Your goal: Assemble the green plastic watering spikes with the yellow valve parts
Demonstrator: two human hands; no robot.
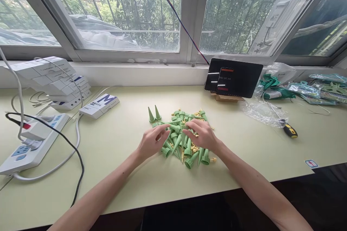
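A heap of green plastic plant watering spikes (176, 140), mixed with small yellow valve pieces (194, 148), lies on the table in front of me. My right hand (202, 134) reaches in from the right, its thumb and fingers closed at the collar of one green watering spike (183, 137) that points downward. At the heap's left side is my left hand (154, 140), thumb and index finger apart, fingertips close to another spike lying across the pile. Just beyond that hand, two green spikes (153, 114) stand upright on their wide ends, tips up.
White boxes (59, 83) are stacked at the left, with a single box (100, 105) beside them. A power strip (32, 144) and cables lie nearer. Behind the heap leans a tablet (241, 77). Farther right are a screwdriver (290, 130), clear plastic wrap and bagged items (320, 90).
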